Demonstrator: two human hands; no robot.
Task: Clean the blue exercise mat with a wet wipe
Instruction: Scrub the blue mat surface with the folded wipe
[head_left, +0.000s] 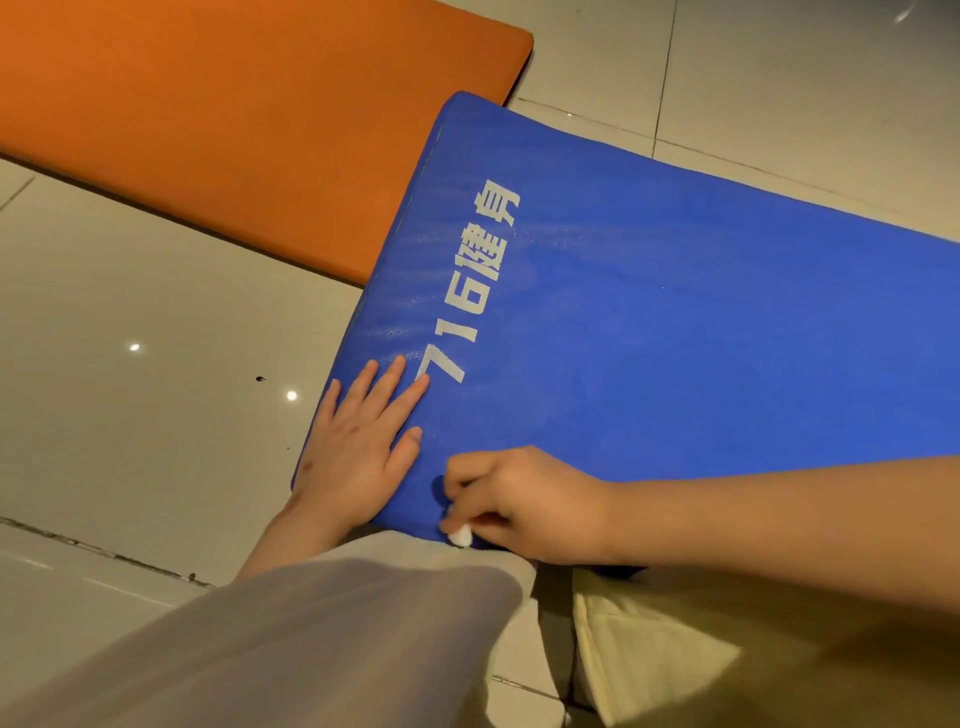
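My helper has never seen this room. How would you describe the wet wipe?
Find the blue mat on the tiled floor, beside the orange mat. At its near edge the right hand pinches a small white wad: the wet wipe. The left hand beside it lies flat, holding nothing.

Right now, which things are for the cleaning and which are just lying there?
For the job: blue mat; wet wipe, gripped by the right hand; left hand, flat on the mat.
Just lying about: orange mat; tiled floor.

Blue mat (675, 338) with white lettering (470, 291); orange mat (234, 114).
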